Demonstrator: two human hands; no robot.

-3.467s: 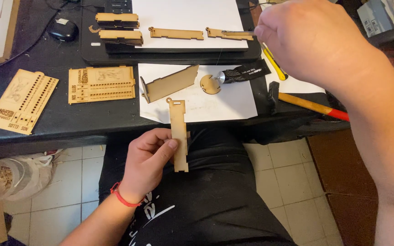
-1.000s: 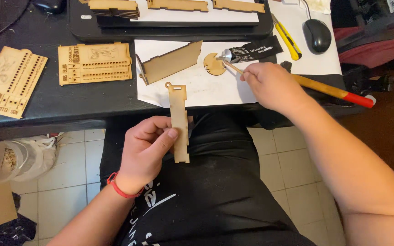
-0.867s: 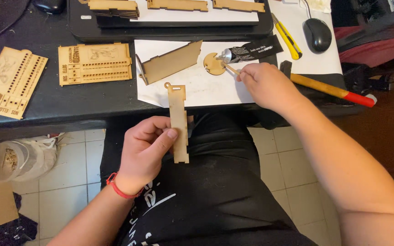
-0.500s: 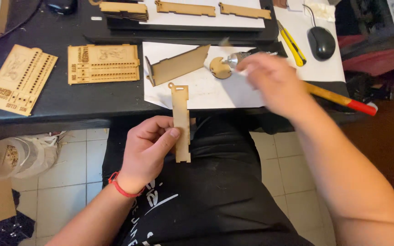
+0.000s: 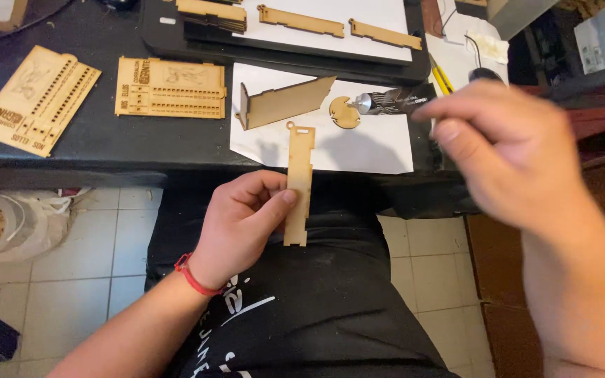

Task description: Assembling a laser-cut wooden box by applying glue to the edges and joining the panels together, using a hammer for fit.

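Left to right: two laser-cut wooden sheets, a slotted panel (image 5: 36, 98) and a perforated panel (image 5: 170, 87), lay flat on the dark desk (image 5: 106, 150), well apart from the hands. Below the desk edge, the left hand (image 5: 243, 224) gripped a narrow wooden strip (image 5: 299, 183), thumb on its face and fingers curled behind, holding it upright over the lap with its looped top end reaching the white paper sheet (image 5: 358, 150). The strip appeared thin, light and stiff, probably brittle at its notches and loop; the plain mid-length, where it was held, seemed the safest grip. On the paper lay an angled wooden piece (image 5: 285, 103), a small round wooden disc (image 5: 345, 112) and a dark glue tube (image 5: 393, 101) with a silvery neck. A black tray (image 5: 176, 31) behind carried further wooden strips (image 5: 301, 20). The right hand (image 5: 509, 150), blurred, hovered near the tube with fingers loosely bent; whether they held anything could not be told. Nothing stood between strip and paper.
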